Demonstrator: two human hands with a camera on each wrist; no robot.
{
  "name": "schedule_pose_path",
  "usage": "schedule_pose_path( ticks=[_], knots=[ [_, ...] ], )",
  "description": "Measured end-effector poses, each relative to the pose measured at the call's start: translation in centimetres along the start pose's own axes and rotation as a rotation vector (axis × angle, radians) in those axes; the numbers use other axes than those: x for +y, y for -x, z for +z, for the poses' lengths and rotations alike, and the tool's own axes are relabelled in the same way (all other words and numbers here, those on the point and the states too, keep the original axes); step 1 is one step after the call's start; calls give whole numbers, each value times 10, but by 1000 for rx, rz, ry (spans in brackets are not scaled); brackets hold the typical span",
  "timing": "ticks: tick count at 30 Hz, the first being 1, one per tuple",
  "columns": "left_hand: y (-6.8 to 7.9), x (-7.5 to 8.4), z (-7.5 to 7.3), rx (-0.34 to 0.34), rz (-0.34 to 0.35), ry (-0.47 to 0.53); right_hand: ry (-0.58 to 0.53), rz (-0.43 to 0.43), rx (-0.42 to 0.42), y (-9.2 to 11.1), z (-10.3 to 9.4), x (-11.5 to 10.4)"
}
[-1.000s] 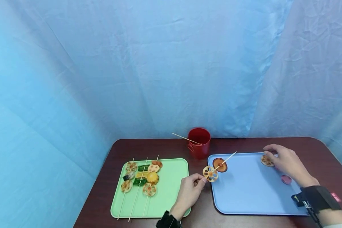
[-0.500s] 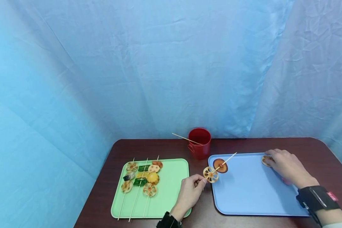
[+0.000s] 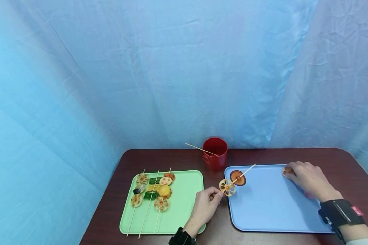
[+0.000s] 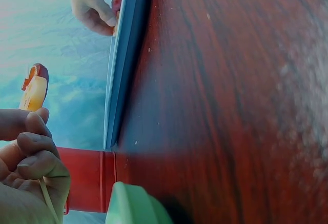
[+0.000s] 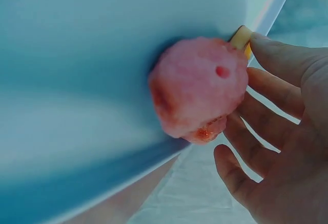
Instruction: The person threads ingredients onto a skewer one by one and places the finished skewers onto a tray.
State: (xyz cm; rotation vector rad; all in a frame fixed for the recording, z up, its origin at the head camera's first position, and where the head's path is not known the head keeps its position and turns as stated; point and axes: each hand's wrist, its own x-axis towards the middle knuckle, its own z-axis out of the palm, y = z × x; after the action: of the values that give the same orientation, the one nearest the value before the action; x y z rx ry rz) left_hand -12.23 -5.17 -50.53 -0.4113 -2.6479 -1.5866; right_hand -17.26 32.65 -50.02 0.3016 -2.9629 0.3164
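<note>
My left hand (image 3: 203, 207) pinches a bamboo skewer (image 3: 250, 167) over the blue tray's left edge. Threaded on it are a lotus root slice (image 3: 227, 188) close to my fingertips and a brown mushroom slice (image 3: 241, 180) farther up. In the left wrist view the skewer's lower end (image 4: 49, 201) comes out below my curled fingers. At the blue tray's far right, my right hand (image 3: 311, 180) grips another lotus root slice (image 3: 287, 170) between thumb and fingers. A pink ball-shaped piece (image 5: 200, 85) with a small hole sits right beside these fingers, mostly hidden in the head view.
The blue tray (image 3: 263, 207) lies on the dark wooden table (image 3: 171, 156). Left of it, a green tray (image 3: 184, 194) bears three filled skewers. Behind stands a red mug (image 3: 214, 163) with a bare skewer (image 3: 196, 147) leaning out. A blue curtain (image 3: 184, 68) hangs behind the table.
My right hand has come down onto the lotus root slice at the blue tray's far right and taken hold of it. The left hand with its skewer stays almost still.
</note>
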Motion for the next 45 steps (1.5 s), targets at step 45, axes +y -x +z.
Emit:
schedule_pose_path(
  ticks=[45],
  knots=[
    [1,0,0,-1,-11,16,-288,38,193,11,-13,-45]
  ],
)
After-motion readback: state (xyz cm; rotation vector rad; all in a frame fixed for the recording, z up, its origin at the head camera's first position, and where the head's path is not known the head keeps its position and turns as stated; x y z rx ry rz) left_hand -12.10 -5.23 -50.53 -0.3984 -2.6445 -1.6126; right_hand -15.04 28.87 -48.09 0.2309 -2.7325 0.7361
